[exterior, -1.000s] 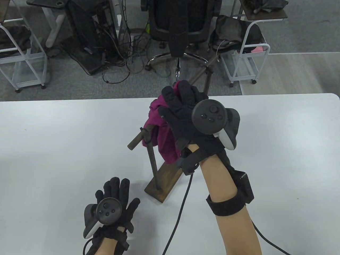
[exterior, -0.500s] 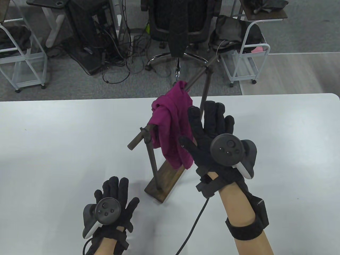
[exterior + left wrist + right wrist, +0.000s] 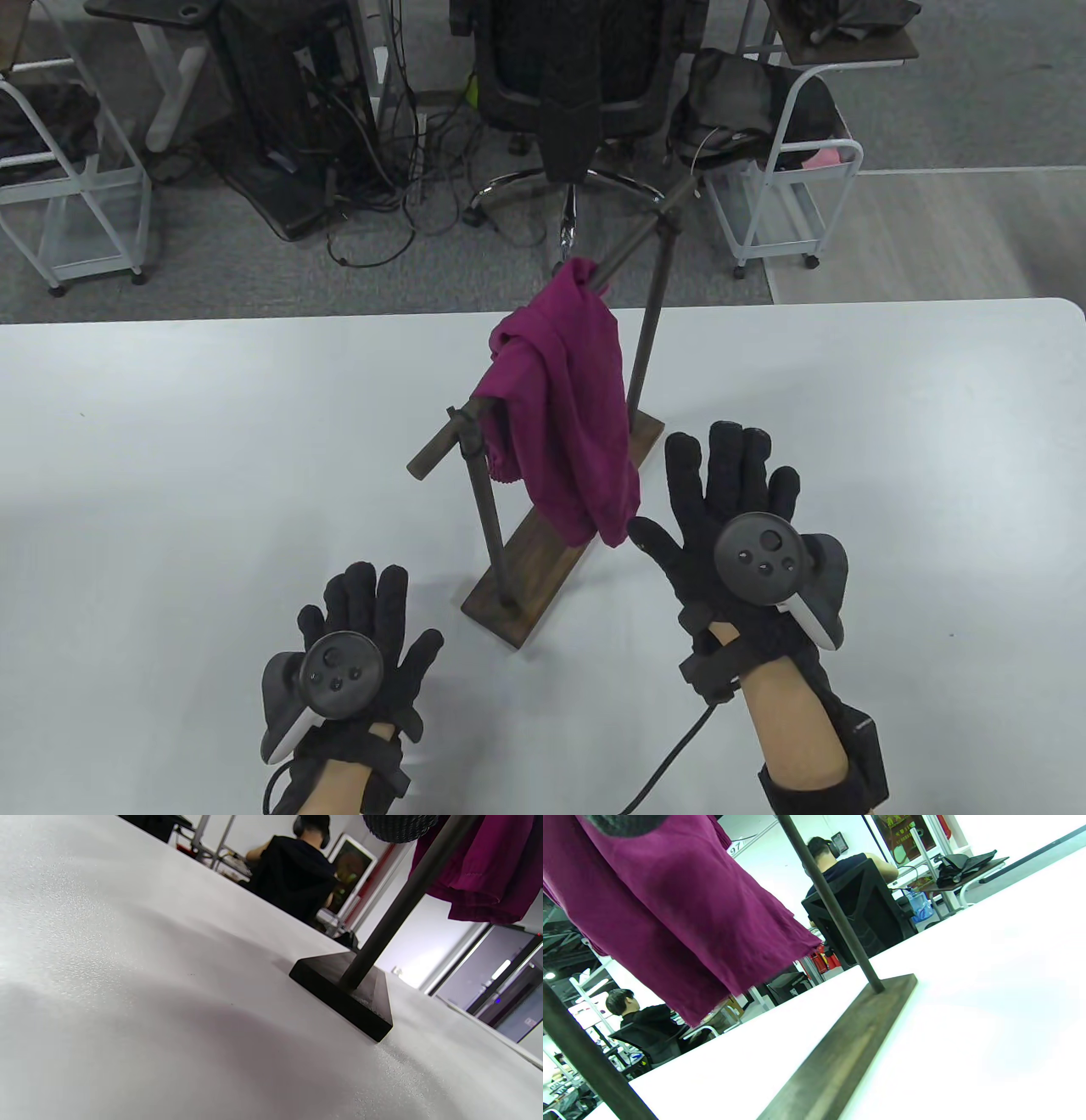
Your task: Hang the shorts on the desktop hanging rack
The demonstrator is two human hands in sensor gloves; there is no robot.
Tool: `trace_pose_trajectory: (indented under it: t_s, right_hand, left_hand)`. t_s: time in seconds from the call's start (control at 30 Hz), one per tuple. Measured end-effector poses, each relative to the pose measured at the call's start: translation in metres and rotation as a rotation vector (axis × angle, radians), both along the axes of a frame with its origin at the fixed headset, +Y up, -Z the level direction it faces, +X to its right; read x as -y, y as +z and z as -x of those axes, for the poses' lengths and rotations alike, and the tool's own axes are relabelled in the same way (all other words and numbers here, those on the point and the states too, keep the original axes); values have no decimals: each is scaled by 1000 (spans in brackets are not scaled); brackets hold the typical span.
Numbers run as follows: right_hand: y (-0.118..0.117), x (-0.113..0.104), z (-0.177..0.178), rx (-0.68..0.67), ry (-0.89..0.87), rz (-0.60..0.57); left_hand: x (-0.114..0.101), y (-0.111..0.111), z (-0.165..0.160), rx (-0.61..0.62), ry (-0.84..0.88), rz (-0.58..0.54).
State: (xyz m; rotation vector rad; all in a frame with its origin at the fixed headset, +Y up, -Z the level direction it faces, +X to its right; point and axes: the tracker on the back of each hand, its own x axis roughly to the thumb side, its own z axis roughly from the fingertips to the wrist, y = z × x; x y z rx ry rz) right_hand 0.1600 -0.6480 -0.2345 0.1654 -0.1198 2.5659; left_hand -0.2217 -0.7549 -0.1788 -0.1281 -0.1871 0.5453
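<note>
Shorts (image 3: 568,416), magenta, hang bunched over the top bar of the wooden hanging rack (image 3: 509,586), which stands on the white table (image 3: 170,467). Right hand (image 3: 738,543) is just beside the rack's base, fingers spread, its grip wide and holding nothing. Left hand (image 3: 361,654) lies flat on the table, fingers splayed too.
</note>
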Motion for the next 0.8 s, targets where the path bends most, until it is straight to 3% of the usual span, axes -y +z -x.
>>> trace_pose_trajectory:
  t_s: [0.43, 0.8]
  right_hand:
    - [24, 52, -21, 64, 63, 147]
    - [35, 77, -30, 93, 98, 248]
  left_hand:
    - [-1, 1, 1, -9, -26, -5]
    - [-2, 1, 0, -9, -33, -4]
